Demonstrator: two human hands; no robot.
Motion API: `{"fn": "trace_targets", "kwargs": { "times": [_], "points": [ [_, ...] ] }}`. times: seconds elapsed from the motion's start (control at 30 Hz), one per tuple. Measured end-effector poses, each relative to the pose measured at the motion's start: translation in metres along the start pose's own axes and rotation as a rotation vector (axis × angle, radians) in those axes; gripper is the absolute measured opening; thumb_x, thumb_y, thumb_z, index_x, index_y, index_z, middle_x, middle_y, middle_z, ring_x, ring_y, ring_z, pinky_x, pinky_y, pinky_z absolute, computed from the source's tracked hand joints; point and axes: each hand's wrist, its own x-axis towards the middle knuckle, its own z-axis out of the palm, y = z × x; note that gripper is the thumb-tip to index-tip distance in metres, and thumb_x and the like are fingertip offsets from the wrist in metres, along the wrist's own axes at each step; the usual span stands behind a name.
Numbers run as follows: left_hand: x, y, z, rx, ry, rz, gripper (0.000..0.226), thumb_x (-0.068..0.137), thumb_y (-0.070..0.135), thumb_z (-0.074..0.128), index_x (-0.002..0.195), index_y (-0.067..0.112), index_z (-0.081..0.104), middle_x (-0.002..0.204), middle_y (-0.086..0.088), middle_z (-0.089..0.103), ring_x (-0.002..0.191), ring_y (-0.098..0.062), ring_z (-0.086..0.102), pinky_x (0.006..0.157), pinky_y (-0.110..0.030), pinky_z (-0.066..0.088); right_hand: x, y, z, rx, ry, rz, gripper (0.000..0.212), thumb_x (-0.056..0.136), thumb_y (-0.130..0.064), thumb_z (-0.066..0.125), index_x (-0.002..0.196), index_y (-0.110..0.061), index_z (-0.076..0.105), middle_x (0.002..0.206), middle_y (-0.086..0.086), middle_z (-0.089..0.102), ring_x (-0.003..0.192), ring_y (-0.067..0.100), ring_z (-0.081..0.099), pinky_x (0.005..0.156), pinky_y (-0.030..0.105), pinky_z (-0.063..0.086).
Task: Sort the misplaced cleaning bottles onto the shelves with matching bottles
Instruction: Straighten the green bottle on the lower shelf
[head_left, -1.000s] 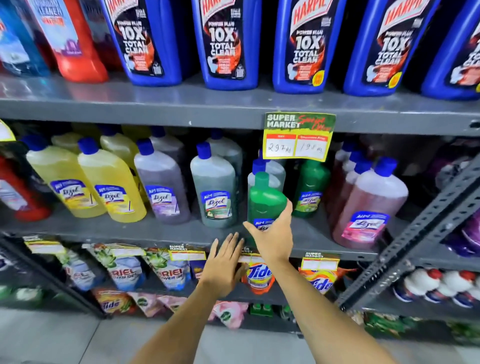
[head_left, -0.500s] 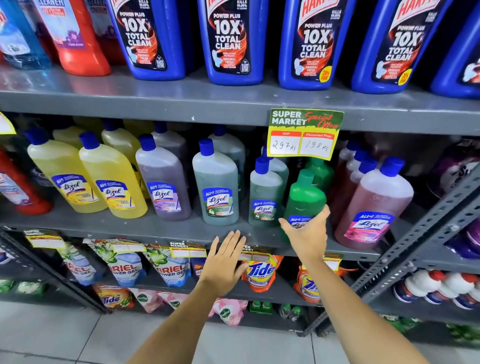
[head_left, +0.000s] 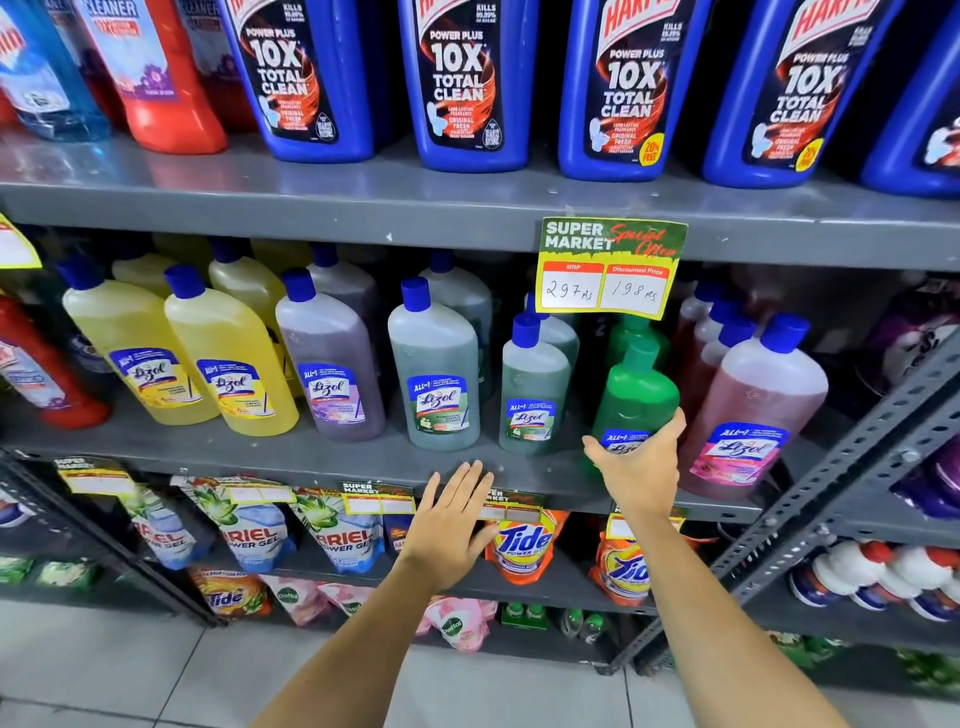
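step: placing green bottle (head_left: 641, 395) | right hand (head_left: 636, 465) wrapped round its base | left hand (head_left: 454, 512) spread, empty | next: likely push toward 12 o'clock, behind it another green bottle (head_left: 635, 335)

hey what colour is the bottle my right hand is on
Solid green, cap included, with a blue label: the bottle under your right hand, seen in the head view.

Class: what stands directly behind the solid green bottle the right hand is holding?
Behind the green bottle in the right hand stands another green bottle; the price tag covers its top, and anything deeper is hidden.
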Motion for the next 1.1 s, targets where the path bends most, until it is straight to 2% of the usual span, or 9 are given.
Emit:
{"fn": "trace_targets", "kwargs": {
  "times": [0.23, 0.37, 0.53, 0.7, 0.87, 1.0, 1.1],
  "points": [
    [-0.001, -0.003, 0.0, 0.0, -0.004, 0.014, 0.064, 0.1, 0.053, 0.025, 0.153, 0.023, 0.005, 0.163, 0.001, 0.002, 0.149, -0.015, -0.003, 0.119, -0.04, -0.007, -0.001, 0.01, 0.005, 0.096, 0.017, 0.001, 0.106, 0.059, -0.036, 0.089, 0.142, -0.017, 0.025, 0.128, 0.007, 0.057, 0.114, 0.028, 0.059, 0.092, 0.035, 0.045],
    [0.0, -0.001, 0.003, -0.001, 0.008, -0.005, 0.065, 0.099, 0.053, 0.027, 0.153, 0.023, 0.007, 0.163, 0.001, 0.004, 0.149, -0.015, -0.002, 0.118, -0.039, -0.01, -0.005, 0.02, 0.008, 0.02, -0.016, 0.002, 0.117, 0.059, -0.038, 0.09, 0.147, -0.015, 0.018, 0.135, 0.01, 0.053, 0.118, 0.03, 0.055, 0.095, 0.041, 0.046],
    [0.001, 0.0, 0.003, 0.001, 0.01, -0.022, 0.064, 0.099, 0.054, 0.027, 0.153, 0.023, 0.008, 0.163, 0.001, 0.007, 0.149, -0.014, -0.001, 0.117, -0.038, -0.012, 0.006, 0.023, 0.011, 0.021, -0.062, 0.019, 0.115, 0.061, -0.032, 0.09, 0.148, -0.017, 0.015, 0.13, 0.012, 0.055, 0.114, 0.031, 0.057, 0.094, 0.043, 0.049],
    [0.0, 0.003, 0.001, 0.02, -0.002, -0.029, 0.065, 0.099, 0.055, 0.025, 0.153, 0.022, 0.006, 0.163, 0.001, 0.005, 0.149, -0.015, -0.002, 0.115, -0.038, -0.014, 0.014, 0.026, 0.009, 0.024, -0.096, 0.001, 0.115, 0.06, -0.033, 0.09, 0.146, -0.02, 0.016, 0.125, 0.009, 0.057, 0.109, 0.027, 0.059, 0.086, 0.033, 0.044],
    [0.0, 0.005, -0.004, 0.026, -0.022, -0.03, 0.066, 0.099, 0.055, 0.023, 0.153, 0.022, 0.005, 0.163, 0.001, 0.002, 0.149, -0.015, -0.004, 0.116, -0.037, -0.013, 0.015, 0.03, 0.011, -0.007, -0.075, -0.031, 0.116, 0.059, -0.039, 0.09, 0.147, -0.021, 0.015, 0.128, 0.01, 0.057, 0.112, 0.031, 0.06, 0.09, 0.042, 0.049],
    [-0.001, 0.005, -0.006, 0.043, -0.044, -0.028, 0.067, 0.099, 0.056, 0.022, 0.153, 0.021, 0.004, 0.163, 0.0, 0.001, 0.149, -0.015, -0.004, 0.117, -0.039, -0.011, 0.015, 0.032, 0.009, 0.003, -0.099, -0.041, 0.116, 0.06, -0.041, 0.09, 0.147, -0.024, 0.014, 0.131, 0.009, 0.054, 0.115, 0.029, 0.058, 0.093, 0.04, 0.048],
    [-0.001, 0.005, -0.007, 0.079, -0.062, -0.02, 0.07, 0.097, 0.059, 0.018, 0.153, 0.02, 0.003, 0.163, -0.001, 0.002, 0.149, -0.016, -0.005, 0.118, -0.041, -0.01, 0.012, 0.035, 0.004, 0.061, -0.158, -0.063, 0.12, 0.061, -0.032, 0.091, 0.151, -0.019, 0.011, 0.14, 0.012, 0.045, 0.126, 0.028, 0.049, 0.1, 0.037, 0.042]
  ]
}}
